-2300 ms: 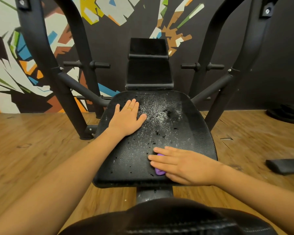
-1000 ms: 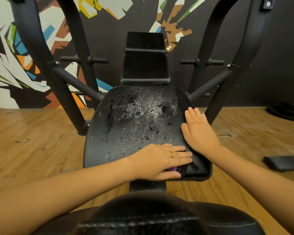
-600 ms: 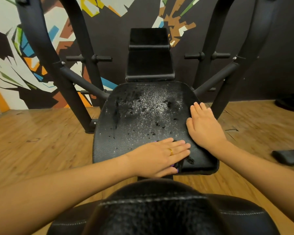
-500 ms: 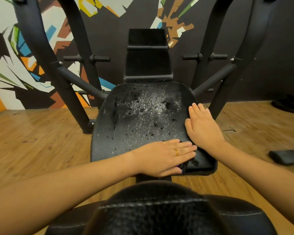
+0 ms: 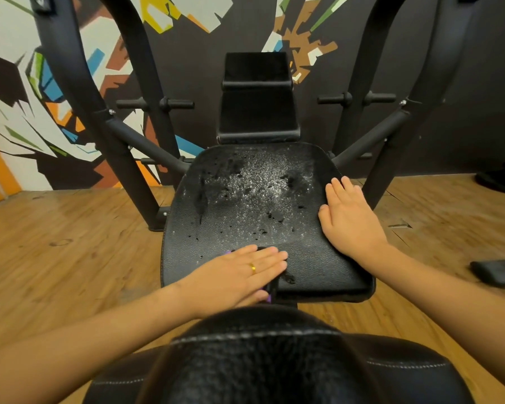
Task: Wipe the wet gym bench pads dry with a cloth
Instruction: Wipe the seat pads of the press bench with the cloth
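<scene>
Fingers straight and pressed together, the left hand (image 5: 239, 275) lies flat on the purple cloth (image 5: 267, 297), pinning it to the seat pad (image 5: 245, 211) at lower centre of the frame. The right hand (image 5: 350, 223), also flat with fingers close, braces the pad's edge at centre right. Wiping looks under way along the near strip. Droplets (image 5: 263, 179) cover the middle and far part, so the next stroke should push up-frame into them. Half a second ago the cloth hand sat further right, beside the other hand.
</scene>
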### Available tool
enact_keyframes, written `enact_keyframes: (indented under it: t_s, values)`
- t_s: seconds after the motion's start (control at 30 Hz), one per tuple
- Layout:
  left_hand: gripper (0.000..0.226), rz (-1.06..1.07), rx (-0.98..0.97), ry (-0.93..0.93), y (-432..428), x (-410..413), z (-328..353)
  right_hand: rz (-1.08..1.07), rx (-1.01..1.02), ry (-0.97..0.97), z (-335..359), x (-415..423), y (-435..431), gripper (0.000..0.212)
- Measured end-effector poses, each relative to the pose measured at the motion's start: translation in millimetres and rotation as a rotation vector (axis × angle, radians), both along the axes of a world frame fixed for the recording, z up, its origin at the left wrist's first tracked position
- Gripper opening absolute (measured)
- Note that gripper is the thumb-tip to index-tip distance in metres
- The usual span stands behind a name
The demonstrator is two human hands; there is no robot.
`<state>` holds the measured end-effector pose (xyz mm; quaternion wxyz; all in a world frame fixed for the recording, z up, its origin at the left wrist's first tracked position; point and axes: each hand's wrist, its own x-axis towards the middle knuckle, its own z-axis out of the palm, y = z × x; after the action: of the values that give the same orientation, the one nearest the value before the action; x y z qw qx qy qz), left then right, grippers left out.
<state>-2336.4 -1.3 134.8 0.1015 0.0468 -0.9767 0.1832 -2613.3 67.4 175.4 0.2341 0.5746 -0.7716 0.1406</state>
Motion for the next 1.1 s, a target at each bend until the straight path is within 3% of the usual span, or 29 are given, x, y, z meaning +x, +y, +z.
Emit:
enact_keyframes:
  t_s: [0.23, 0.5, 0.6, 0.77, 0.93, 1.03, 1.1]
  values:
    - [0.058, 0.01, 0.051, 0.015, -7.8, 5.9, -3.8, 0.046, -0.006, -0.031, -2.4, -3.0, 0.8, 0.057]
    - [0.061, 0.347, 0.099, 0.196, -22.2, 90.8, -9.3, 0.067, 0.013, 0.051, -0.1, -3.7, 0.4, 0.06]
    - [0.062, 0.394, 0.176, 0.316, -13.5, 91.7, -11.0, 0.158, 0.019, 0.256, 9.9, 4.0, -0.3, 0.066]
    - [0.064, 0.455, 0.343, 0.554, -12.7, 98.6, -21.0, 0.235, 0.063, 0.112, -4.6, 16.3, -3.5, 0.075]
    - [0.061, 0.497, 0.498, 0.753, -14.2, 89.2, -18.1, 0.249, 0.046, 0.095, -16.4, 14.8, -4.0, 0.073]
    - [0.063, 0.588, 0.435, 0.747, -21.6, 91.4, -9.4, 0.247, 0.041, 0.08, -15.5, 16.0, -3.9, 0.073]
    - [0.062, 0.533, 0.301, 0.656, -28.2, 94.7, -7.1, 0.25, 0.037, 0.082, -15.7, 16.7, -3.5, 0.073]
